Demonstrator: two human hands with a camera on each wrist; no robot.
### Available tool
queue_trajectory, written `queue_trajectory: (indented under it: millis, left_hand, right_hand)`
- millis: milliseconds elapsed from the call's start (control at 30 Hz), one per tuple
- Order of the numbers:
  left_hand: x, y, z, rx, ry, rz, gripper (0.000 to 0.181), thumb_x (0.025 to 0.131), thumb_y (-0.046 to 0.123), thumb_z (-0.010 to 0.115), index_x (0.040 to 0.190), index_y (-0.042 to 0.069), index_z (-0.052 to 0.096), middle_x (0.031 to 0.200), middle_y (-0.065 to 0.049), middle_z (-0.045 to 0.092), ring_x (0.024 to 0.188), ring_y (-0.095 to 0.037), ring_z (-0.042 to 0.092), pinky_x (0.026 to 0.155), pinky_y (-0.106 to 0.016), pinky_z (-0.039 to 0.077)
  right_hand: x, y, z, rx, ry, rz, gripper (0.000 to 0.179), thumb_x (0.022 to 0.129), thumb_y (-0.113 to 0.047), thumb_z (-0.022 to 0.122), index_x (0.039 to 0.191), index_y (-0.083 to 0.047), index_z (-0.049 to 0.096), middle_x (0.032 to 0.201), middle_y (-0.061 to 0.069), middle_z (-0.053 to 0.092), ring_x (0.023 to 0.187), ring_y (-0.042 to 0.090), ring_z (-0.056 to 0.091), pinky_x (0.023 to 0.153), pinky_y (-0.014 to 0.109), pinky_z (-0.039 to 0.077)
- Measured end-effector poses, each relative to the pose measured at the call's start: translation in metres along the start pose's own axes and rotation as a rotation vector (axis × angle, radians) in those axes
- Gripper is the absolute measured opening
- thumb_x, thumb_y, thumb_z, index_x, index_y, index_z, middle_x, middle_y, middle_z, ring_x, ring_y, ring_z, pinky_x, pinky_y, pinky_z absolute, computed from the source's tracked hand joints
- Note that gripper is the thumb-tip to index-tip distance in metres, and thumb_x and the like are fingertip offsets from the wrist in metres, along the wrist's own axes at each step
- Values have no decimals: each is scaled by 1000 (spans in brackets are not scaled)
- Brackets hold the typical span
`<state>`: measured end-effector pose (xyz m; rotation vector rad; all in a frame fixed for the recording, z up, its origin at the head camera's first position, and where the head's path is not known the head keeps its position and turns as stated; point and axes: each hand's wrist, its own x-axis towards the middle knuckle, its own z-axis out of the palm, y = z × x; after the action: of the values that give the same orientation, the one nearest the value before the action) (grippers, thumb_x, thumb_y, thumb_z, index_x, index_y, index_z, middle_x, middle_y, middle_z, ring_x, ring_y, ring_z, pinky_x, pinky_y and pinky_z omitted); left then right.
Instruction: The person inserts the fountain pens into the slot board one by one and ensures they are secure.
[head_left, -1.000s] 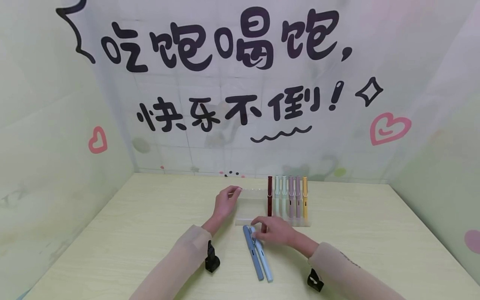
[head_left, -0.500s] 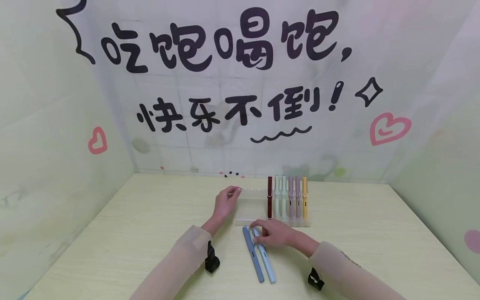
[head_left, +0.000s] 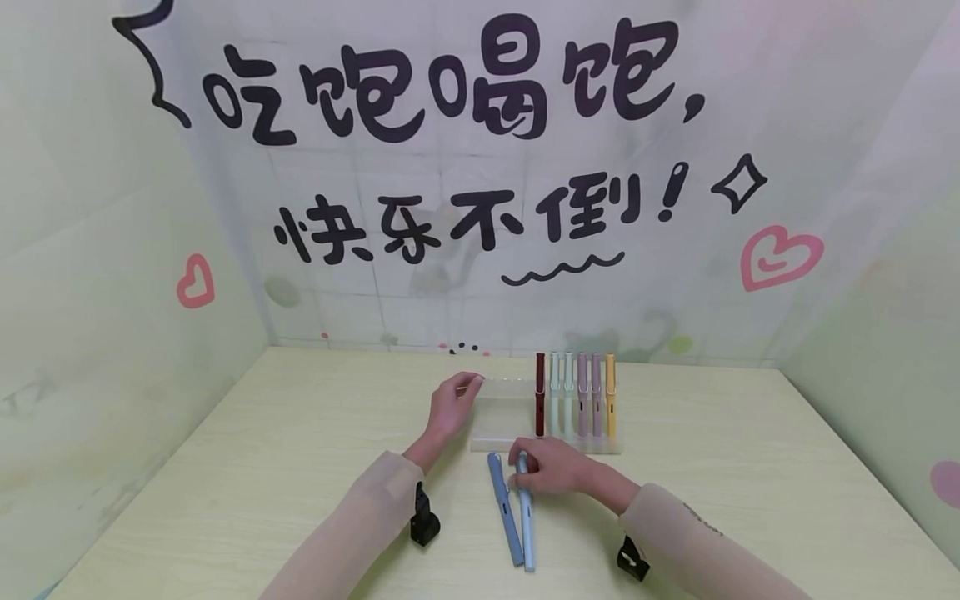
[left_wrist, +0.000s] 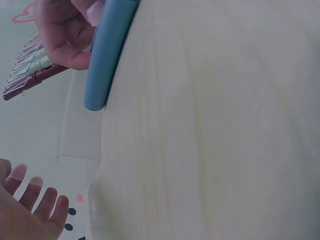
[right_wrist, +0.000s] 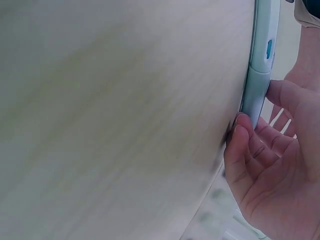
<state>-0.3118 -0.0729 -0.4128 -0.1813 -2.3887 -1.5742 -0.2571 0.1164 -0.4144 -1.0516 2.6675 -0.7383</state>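
My right hand (head_left: 551,465) pinches the light blue pen (head_left: 528,525) near its capped far end, thumb on one side and fingers on the other. In the right wrist view that pen (right_wrist: 265,45) stays close along the tabletop. Just left of it lies the darker blue pen (head_left: 505,512), its end (left_wrist: 105,75) large in the left wrist view. At the left end of a clear pen stand (head_left: 506,417), my left hand (head_left: 450,408) touches the upper corner with fairly straight fingers. Its exact contact is hard to make out.
Several pens stand side by side in the stand's right part: a dark red pen (head_left: 540,396), pale green and purple ones, and a yellow pen (head_left: 611,396). A printed backdrop (head_left: 450,317) rises behind the pale wooden table (head_left: 300,467).
The light blue pen has been gripped, and its near end has swung left toward the darker blue pen. My right hand has shifted slightly; the left hand and stand have stayed put.
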Motion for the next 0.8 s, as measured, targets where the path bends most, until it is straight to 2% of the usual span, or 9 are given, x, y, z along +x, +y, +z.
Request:
queue_trajectory:
  millis: [233, 467, 800]
  left_hand:
    - [0, 0, 0, 2, -1, 2, 25, 90, 21, 51, 101, 1, 62, 101, -12, 61, 94, -26, 57, 82, -35, 46]
    - [0, 0, 0, 6, 1, 5, 24, 91, 20, 51, 101, 1, 62, 101, -12, 61, 94, -26, 57, 82, -35, 46]
    - [1, 0, 0, 15, -1, 4, 24, 91, 19, 50, 101, 1, 62, 100, -12, 62, 93, -26, 57, 81, -35, 46]
  right_hand:
    - [-1, -1, -1, 17, 1, -4, 19, 80, -14, 60, 97, -11, 54, 58, -8, 45, 52, 5, 40, 47, 20, 36]
    - [-2, 1, -3, 61, -2, 46, 26, 80, -14, 60, 104, -8, 54, 61, -7, 49, 52, 5, 43, 47, 20, 38]
    - [-3, -1, -13, 186, 60, 49, 29, 81, -8, 59, 108, -1, 51, 69, -2, 53, 52, 10, 48, 45, 24, 43]
